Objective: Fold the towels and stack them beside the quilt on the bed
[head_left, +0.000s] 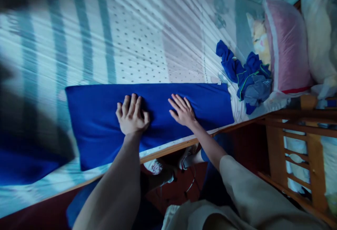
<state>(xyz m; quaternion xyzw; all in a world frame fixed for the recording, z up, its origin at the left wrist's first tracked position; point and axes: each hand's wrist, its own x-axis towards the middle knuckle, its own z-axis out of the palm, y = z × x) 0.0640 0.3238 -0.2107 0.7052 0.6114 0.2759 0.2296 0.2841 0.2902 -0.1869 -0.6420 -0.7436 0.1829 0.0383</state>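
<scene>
A long piece of blue cloth (160, 103), smooth and perhaps a folded garment, lies along the near edge of the bed. My left hand (132, 116) rests palm down on its middle left part, fingers spread. Farther right, my right hand (183, 110) lies flat on the same cloth, fingers stretched out and slightly apart. Neither hand grips anything. Small creases show in the cloth around both hands. Its kind cannot be made out for certain.
The bed has a patterned sheet (139, 47). Crumpled blue clothing (247, 75) sits near a pink pillow (288, 44) and a cat-face cushion (259, 38). Another blue cloth (28, 163) lies left. A wooden bed edge (168, 149) runs in front; a slatted wooden frame (313, 163) stands right.
</scene>
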